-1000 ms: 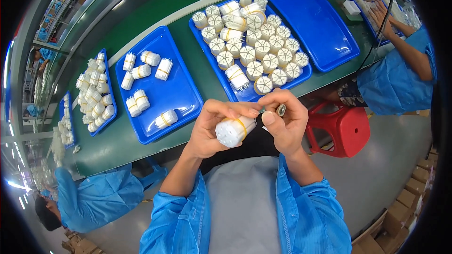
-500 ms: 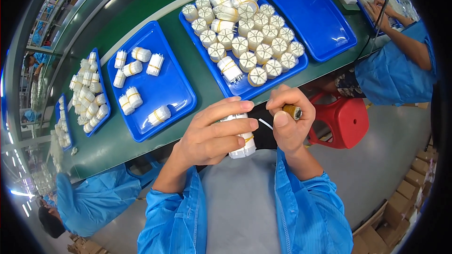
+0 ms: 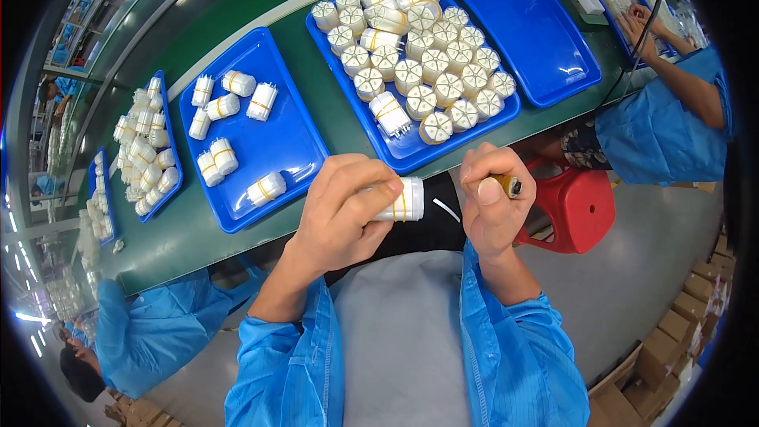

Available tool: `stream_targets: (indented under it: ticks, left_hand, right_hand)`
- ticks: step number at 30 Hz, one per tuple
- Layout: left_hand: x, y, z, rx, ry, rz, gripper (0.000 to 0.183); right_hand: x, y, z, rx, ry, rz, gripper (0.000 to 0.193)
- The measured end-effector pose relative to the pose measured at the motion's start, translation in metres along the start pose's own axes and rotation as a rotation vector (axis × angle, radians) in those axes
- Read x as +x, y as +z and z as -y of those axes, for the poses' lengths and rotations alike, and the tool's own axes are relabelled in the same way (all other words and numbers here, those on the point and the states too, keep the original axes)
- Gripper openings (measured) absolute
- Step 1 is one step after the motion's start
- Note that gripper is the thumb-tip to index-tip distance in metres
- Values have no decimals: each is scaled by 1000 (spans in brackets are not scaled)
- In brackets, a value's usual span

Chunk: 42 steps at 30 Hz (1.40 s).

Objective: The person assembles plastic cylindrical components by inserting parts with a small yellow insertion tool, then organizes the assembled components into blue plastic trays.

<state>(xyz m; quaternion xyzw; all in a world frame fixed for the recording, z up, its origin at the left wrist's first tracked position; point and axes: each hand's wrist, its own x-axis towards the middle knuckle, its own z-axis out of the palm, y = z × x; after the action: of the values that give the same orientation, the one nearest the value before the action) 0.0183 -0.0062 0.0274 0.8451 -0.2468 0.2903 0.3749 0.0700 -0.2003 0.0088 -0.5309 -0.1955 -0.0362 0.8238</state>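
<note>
A white cylindrical part [image 3: 402,199] with yellow bands lies sideways in the left hand [image 3: 341,209], fingers wrapped around it, held above the lap just off the green desk [image 3: 190,229] edge. The right hand [image 3: 492,202] is fisted around a small dark, brass-tipped tool [image 3: 510,186]. Blue trays [image 3: 292,138] of similar parts sit beyond; a red stool [image 3: 581,205] stands to the right.

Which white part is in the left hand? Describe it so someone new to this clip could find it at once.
Start at the long green bench with its blue trays, then drop to the two bare hands just below its near edge. The left hand grips a white cylinder ringed with thin yellow bands. It alone is off the trays, lying sideways between the hands.
</note>
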Motion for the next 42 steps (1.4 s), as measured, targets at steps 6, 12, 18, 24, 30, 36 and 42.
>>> stream_targets:
  ticks: [6, 12, 18, 24, 30, 36, 42]
  left_hand:
    - [-5, -2, -4, -1, -244, -62, 48]
    - [-12, -1, -5, -189, -524, -75, 45]
    - [-17, 0, -8, -718, -810, -155, 47]
    - [-19, -6, -4, -1350, -1009, -206, 38]
    - [-24, 3, -3, -1488, -993, -263, 37]
    - [-18, 3, -8, -1582, -1005, -243, 45]
    - [-24, 5, -9, -1479, -905, -204, 55]
  right_hand:
    - [-1, -1, -1, 7, 22, 13, 24]
    - [-3, 3, -2, 20, 20, -9, 24]
    - [-4, 5, -3, 35, 17, -4, 25]
    - [-5, 6, -3, 29, 23, -4, 26]
    - [-5, 7, -3, 24, 26, -5, 26]
    - [-6, 6, -5, 27, 30, -9, 25]
    - [-6, 6, -5, 25, 27, -11, 25]
